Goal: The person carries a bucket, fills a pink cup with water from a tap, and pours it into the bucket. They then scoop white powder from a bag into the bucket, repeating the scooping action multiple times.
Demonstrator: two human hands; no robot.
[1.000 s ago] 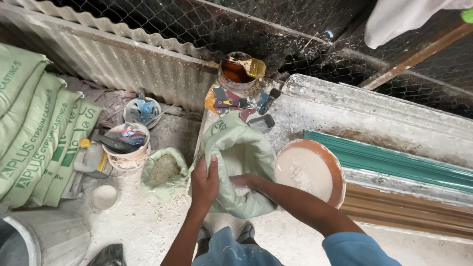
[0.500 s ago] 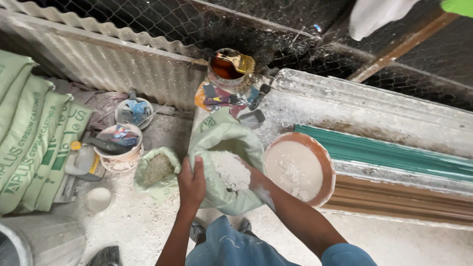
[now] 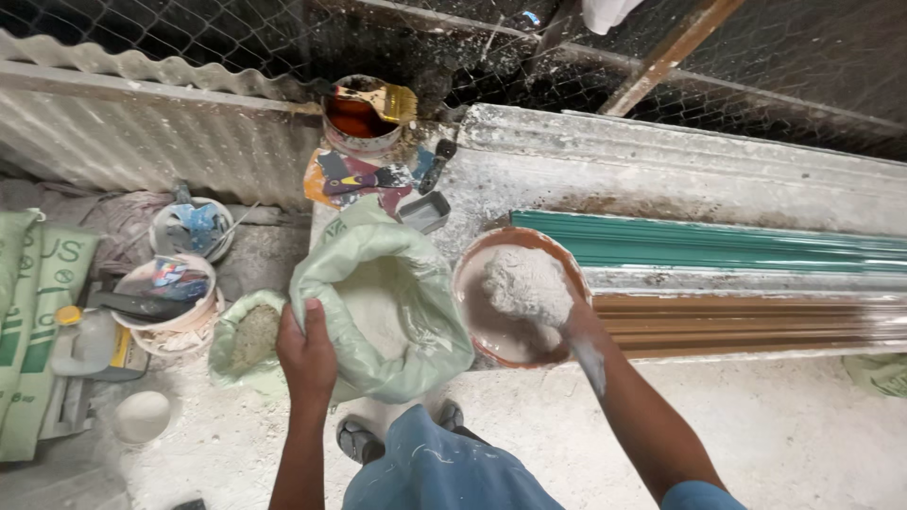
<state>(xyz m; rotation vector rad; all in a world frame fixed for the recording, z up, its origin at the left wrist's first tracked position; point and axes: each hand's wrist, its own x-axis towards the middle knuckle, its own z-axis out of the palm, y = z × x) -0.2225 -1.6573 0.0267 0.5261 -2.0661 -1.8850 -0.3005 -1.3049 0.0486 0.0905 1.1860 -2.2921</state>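
The person's left hand (image 3: 304, 348) was closed on the near left rim of a pale green sack (image 3: 383, 307), holding its mouth open; the sack stood on the floor just in front of the person's feet, and pale powder showed inside it. The right hand (image 3: 564, 321) was over the right part of a round brown bowl (image 3: 477, 316), cupped under a heap of white powder (image 3: 526, 283); the powder hid the fingers, so I could not tell how tightly they were curled. The bowl sat just right of the sack, touching it or nearly so, at the edge of a dusty ledge (image 3: 680, 179).

A green strip (image 3: 718, 247) and a brown one (image 3: 756, 321) lay lengthwise along that ledge, to the right of the bowl. Beyond the sack stood a paint tin (image 3: 357, 121) with a brush (image 3: 383, 97) across its top. To the left, a smaller open bag (image 3: 248, 338) of greyish stuff lay beside the sack, near two white tubs (image 3: 175, 302) filled with odds and ends. Green printed sacks (image 3: 33, 321) were stacked at the far left edge.
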